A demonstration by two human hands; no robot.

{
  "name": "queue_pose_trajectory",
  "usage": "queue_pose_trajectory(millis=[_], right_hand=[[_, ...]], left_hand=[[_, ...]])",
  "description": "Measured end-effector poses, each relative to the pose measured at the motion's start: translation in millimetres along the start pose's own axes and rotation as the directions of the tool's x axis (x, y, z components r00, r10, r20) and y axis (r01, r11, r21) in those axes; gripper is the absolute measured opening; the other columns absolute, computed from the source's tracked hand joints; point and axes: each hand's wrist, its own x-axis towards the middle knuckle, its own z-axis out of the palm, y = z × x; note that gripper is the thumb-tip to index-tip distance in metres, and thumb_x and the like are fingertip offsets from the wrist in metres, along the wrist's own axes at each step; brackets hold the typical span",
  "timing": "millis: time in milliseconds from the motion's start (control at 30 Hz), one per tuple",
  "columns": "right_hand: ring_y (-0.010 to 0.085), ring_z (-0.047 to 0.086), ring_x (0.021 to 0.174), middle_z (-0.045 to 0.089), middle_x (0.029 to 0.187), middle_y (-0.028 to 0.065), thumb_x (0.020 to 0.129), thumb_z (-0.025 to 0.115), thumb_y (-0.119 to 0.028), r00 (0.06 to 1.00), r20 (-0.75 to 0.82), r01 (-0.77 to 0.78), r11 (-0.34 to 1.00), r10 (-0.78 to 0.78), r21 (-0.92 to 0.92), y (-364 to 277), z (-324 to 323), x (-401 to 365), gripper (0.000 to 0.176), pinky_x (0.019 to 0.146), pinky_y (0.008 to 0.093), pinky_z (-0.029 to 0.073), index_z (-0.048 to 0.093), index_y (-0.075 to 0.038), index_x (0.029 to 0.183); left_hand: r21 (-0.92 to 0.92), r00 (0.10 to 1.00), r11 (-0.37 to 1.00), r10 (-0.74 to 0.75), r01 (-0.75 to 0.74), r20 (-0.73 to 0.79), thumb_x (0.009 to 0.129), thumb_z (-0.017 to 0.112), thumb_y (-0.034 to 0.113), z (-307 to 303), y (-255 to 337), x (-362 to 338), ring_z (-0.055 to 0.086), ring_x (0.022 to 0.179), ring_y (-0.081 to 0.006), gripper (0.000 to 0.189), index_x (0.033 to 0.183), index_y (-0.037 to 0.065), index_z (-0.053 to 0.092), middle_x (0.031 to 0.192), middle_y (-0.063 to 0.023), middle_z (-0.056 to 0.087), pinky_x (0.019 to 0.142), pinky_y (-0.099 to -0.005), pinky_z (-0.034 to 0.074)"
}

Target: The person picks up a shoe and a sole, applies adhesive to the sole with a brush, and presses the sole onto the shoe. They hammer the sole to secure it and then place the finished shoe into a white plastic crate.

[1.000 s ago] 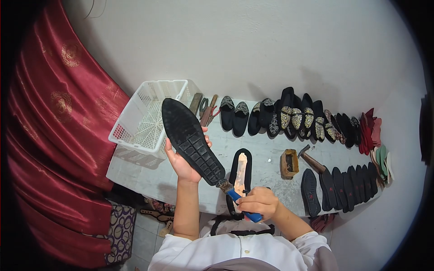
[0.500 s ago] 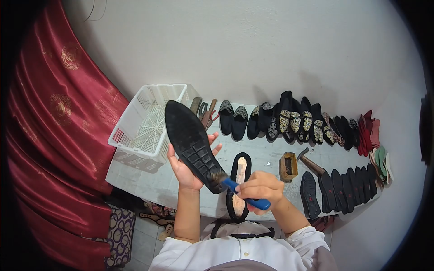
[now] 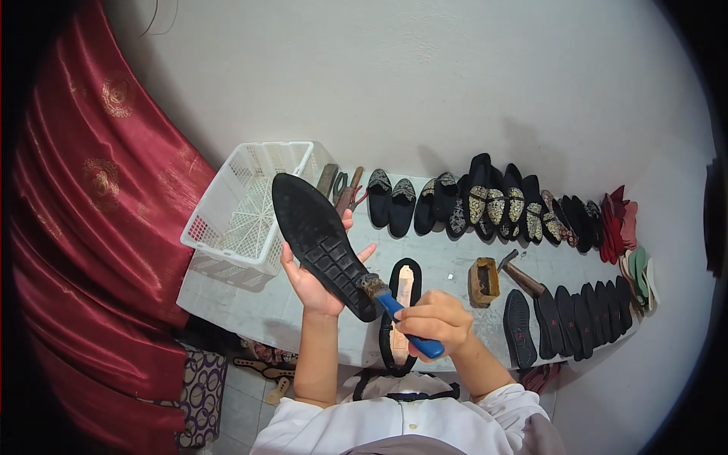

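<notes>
In my left hand lies a black shoe sole, its ridged heel half toward me and its pointed toe up and left. The fingers wrap behind it, with tips showing past its right edge. My right hand grips a blue-handled brush, whose bristles touch the sole's right edge near the heel. Below the brush, a black shoe upper rests bottom-up on the table, a pale insole strip showing inside its rim. An open, stained glue tin stands to the right.
A white plastic basket stands at the left of the table. Pliers lie beside it. Patterned black shoes line the wall. At right are a hammer, several black soles and coloured pieces. A red curtain hangs left.
The brush has moved slightly up along the sole's edge, and my right hand with it. The sole has shifted a little left.
</notes>
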Motion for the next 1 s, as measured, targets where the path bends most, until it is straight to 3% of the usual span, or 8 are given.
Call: queue_pose_trajectory(millis=[33,233,333,367,600,667,833,1000], right_hand=[[0.0163,0.053,0.051,0.065,0.078,0.0085,0.079,0.067,-0.022,1.0,-0.004,0.0,1.0,0.0,0.009,0.5,0.3,-3.4,0.019,0.044,0.0245,0.038,0.064,-0.004,0.081],[0.016,0.052,0.051,0.065,0.074,0.01,0.077,0.064,-0.017,0.996,-0.059,-0.062,0.998,0.064,0.029,5.9,-2.5,-8.0,0.015,0.045,0.025,0.039,0.063,-0.003,0.079],[0.016,0.052,0.051,0.065,0.076,0.0107,0.076,0.063,-0.016,0.992,-0.118,-0.041,0.999,0.038,-0.019,9.3,-0.8,-4.4,0.013,0.045,0.0256,0.039,0.062,-0.003,0.079],[0.0161,0.052,0.051,0.065,0.077,0.0108,0.075,0.063,-0.015,0.99,-0.135,-0.036,0.999,0.032,-0.029,11.6,0.5,-1.5,0.012,0.046,0.0256,0.039,0.062,-0.003,0.079],[0.0174,0.053,0.053,0.065,0.08,0.0115,0.076,0.061,-0.014,0.985,-0.151,-0.087,0.996,0.084,-0.016,13.5,-1.8,-9.3,0.012,0.048,0.0263,0.042,0.062,-0.003,0.081],[0.0199,0.057,0.057,0.066,0.082,0.0105,0.074,0.064,-0.012,0.977,-0.149,-0.152,0.988,0.15,0.002,6.7,-5.9,-22.2,0.013,0.051,0.0275,0.046,0.064,-0.003,0.083],[0.0159,0.054,0.05,0.065,0.076,0.0118,0.085,0.059,-0.021,0.944,-0.278,-0.168,0.984,0.178,0.06,-2.3,-5.4,-51.1,0.018,0.043,0.0246,0.039,0.061,-0.004,0.078],[0.0162,0.054,0.051,0.065,0.076,0.0112,0.084,0.058,-0.021,0.951,-0.198,-0.227,0.971,0.237,0.071,-3.5,-9.5,-72.5,0.019,0.044,0.0253,0.04,0.062,-0.003,0.079]], left_hand=[[-0.072,1.0,0.997,-0.01,0.01,-0.002,0.087,0.023,0.061,-1.9,1.2,-0.5,0.027,0.133,-0.025,0.071,0.128,0.006,0.044,0.121,-0.0167,0.052,0.097,-0.0709,0.019],[-0.025,0.999,0.999,-0.041,0.041,0.005,0.086,0.023,0.063,-13.8,-12.9,-11.1,0.031,0.13,-0.0263,0.071,0.129,0.01,0.043,0.119,-0.0148,0.054,0.097,-0.0706,0.021],[-0.029,0.991,0.992,-0.125,0.124,-0.054,0.084,0.024,0.064,-5.7,-26.9,-21.5,0.033,0.128,-0.027,0.073,0.13,0.011,0.042,0.12,-0.0146,0.053,0.097,-0.069,0.024],[0.047,0.988,0.987,-0.149,0.151,-0.051,0.084,0.024,0.065,-9.4,-30.9,-23.9,0.034,0.128,-0.0273,0.073,0.131,0.012,0.041,0.121,-0.0152,0.051,0.097,-0.0663,0.026],[0.03,0.989,0.999,-0.035,0.04,-0.143,0.084,0.023,0.063,5.8,-37.5,-15.7,0.035,0.127,-0.0267,0.072,0.13,0.011,0.042,0.122,-0.016,0.05,0.097,-0.0649,0.028],[0.0,0.993,1.0,-0.023,0.023,-0.114,0.085,0.024,0.063,3.7,-34.9,-11.9,0.035,0.127,-0.0259,0.071,0.13,0.011,0.042,0.121,-0.016,0.051,0.097,-0.0651,0.028],[-0.07,0.996,0.995,0.075,-0.071,0.057,0.085,0.028,0.06,-8.5,-25.8,-2.1,0.035,0.127,-0.0283,0.068,0.129,0.009,0.043,0.122,-0.0156,0.049,0.097,-0.0627,0.031],[-0.064,0.993,0.992,0.109,-0.107,0.033,0.085,0.028,0.06,-13.3,-13.6,0.5,0.036,0.126,-0.0311,0.069,0.129,0.009,0.042,0.126,-0.0157,0.046,0.096,-0.0578,0.035]])
